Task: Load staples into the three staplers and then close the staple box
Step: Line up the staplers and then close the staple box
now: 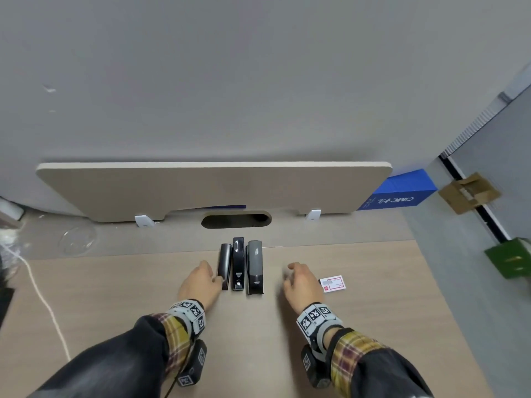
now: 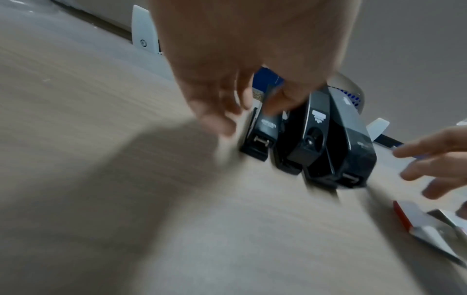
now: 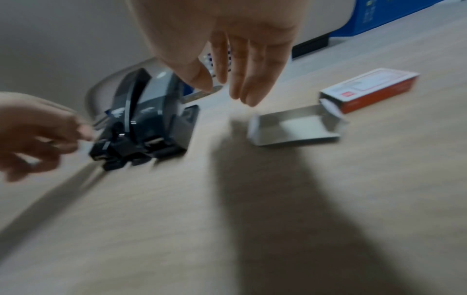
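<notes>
With all three staplers standing shut and side by side on the desk (image 1: 115, 288), I judge the loading has not yet begun, though I cannot see inside any of them. My left hand (image 1: 201, 282) hovers at the slim black stapler (image 1: 225, 265), the leftmost of the row; its fingers (image 2: 215, 111) hang loosely bent beside and over that stapler's top, and through the motion blur I cannot tell whether they touch it. They grip nothing that I can see. Just past it, away from my left hand, stands the glossy black stapler (image 1: 238, 264), and beyond that the grey-topped stapler (image 1: 255, 267), which is the one nearest my right hand (image 1: 301, 282).

That right hand is spread wide and carries nothing, fingers (image 3: 242, 79) straight and pointing down above bare desk. Just to its outer side lies the staple box (image 1: 333, 283). In the right wrist view its inner tray (image 3: 293, 125) is slid out toward my hand from the red and white sleeve (image 3: 369, 89); the blur keeps me from making out the staples inside.

What is left, as I read it: open each stapler, drop in a strip, shut it, then push the tray home.
</notes>
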